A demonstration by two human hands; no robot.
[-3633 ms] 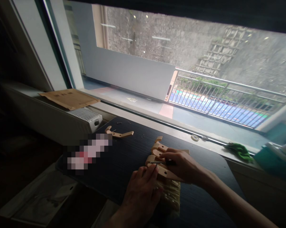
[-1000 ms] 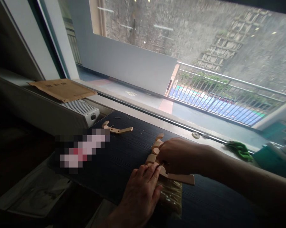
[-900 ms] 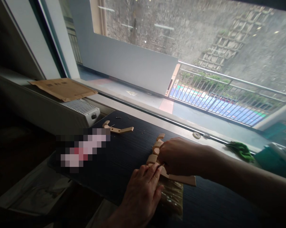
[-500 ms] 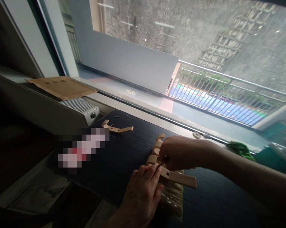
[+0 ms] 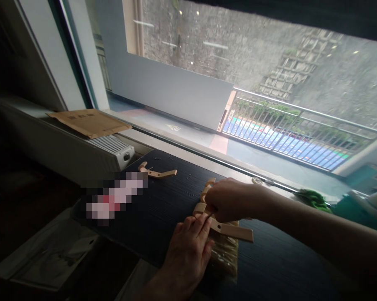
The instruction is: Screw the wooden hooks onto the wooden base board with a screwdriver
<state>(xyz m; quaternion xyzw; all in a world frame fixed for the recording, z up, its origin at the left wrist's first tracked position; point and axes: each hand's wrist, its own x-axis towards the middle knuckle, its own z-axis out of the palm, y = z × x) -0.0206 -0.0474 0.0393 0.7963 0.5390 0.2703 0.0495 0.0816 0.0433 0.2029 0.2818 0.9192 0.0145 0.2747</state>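
My left hand point(image 5: 190, 246) presses down with bent fingers on a light wooden hook piece point(image 5: 237, 233), whose flat arm with a dark hole sticks out to the right. My right hand point(image 5: 227, 200) is closed in a fist just above it. A thin dark shaft point(image 5: 210, 215), like that of a screwdriver, runs from the fist towards my left fingertips; its handle is hidden. Curved wooden ends point(image 5: 200, 209) show left of the fist. Beneath the hook piece lies a shiny, clear plastic packet point(image 5: 224, 255) with yellowish contents.
Another wooden hook piece point(image 5: 159, 173) lies on the dark table point(image 5: 163, 200), near small screws point(image 5: 157, 158). A blurred-out pinkish item point(image 5: 116, 196) is at the left. Along the window are a tape roll point(image 5: 256, 180) and a green cloth-like bundle point(image 5: 314, 200). A brown envelope point(image 5: 91, 121) rests on a radiator.
The view has shifted slightly, so the scene sits a little lower. My right fist has turned a little over the hook piece; my left hand stays pressed on it.
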